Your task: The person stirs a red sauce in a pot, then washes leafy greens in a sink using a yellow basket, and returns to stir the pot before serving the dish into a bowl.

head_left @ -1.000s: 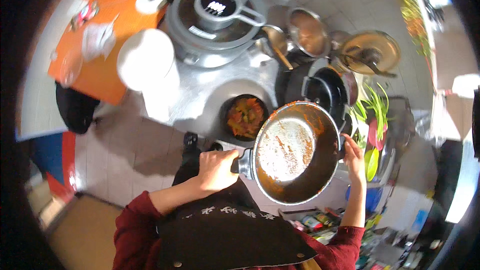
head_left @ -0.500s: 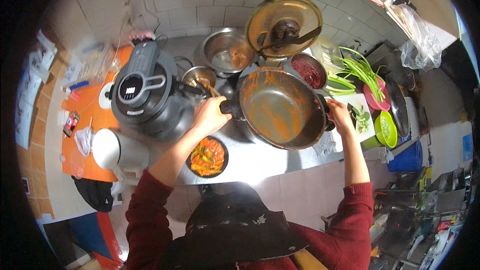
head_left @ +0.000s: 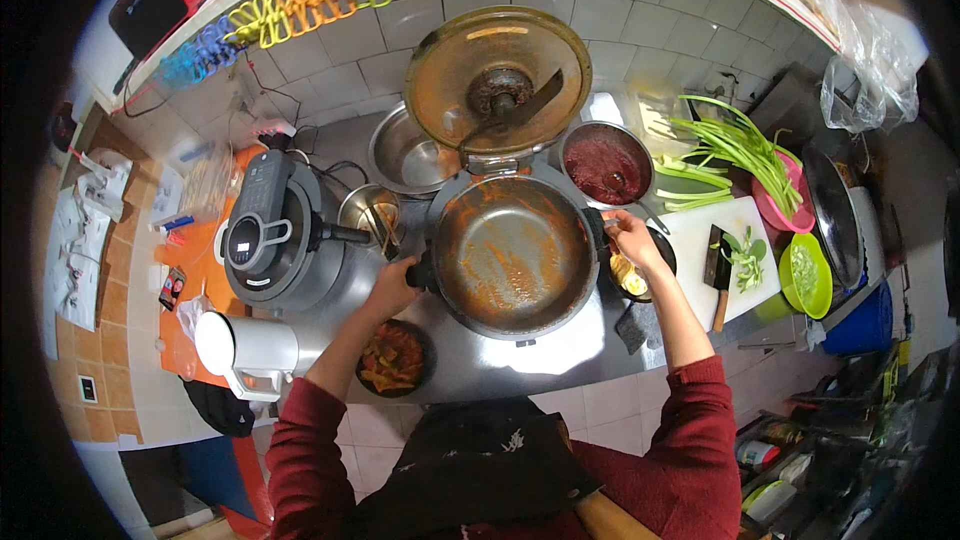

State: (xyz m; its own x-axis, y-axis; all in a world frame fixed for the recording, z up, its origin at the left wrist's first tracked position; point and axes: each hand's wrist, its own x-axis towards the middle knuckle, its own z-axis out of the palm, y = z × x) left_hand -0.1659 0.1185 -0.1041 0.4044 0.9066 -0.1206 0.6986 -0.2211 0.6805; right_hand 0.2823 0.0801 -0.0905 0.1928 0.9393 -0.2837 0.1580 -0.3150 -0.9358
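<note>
A dark round pot (head_left: 515,265) smeared inside with orange-red sauce sits level in front of me. My left hand (head_left: 391,288) is closed round its left handle, and my right hand (head_left: 634,243) grips the right handle, partly hidden by my fingers. Behind the pot stands a large brown-tinted lid (head_left: 450,70), with a dark spatula (head_left: 535,103) lying across it. Left of the pot's front, near the counter edge, is a black dish (head_left: 430,365) of red stewed food. Partly behind my right hand lies another dark dish (head_left: 660,258) holding yellowish-white food.
At left stand a black cooking machine (head_left: 270,260) and a white kettle (head_left: 220,340). Behind are a steel bowl (head_left: 395,155) and a bowl of dark red paste (head_left: 605,165). On the right, a knife (head_left: 718,275) and chopped greens lie on a white board (head_left: 685,230); green stalks (head_left: 740,145) lie beyond.
The pot, held raised and tilted before, has come down level and slightly left, with both hands still on its handles. The view has shifted, uncovering the dark dish by my right hand.
</note>
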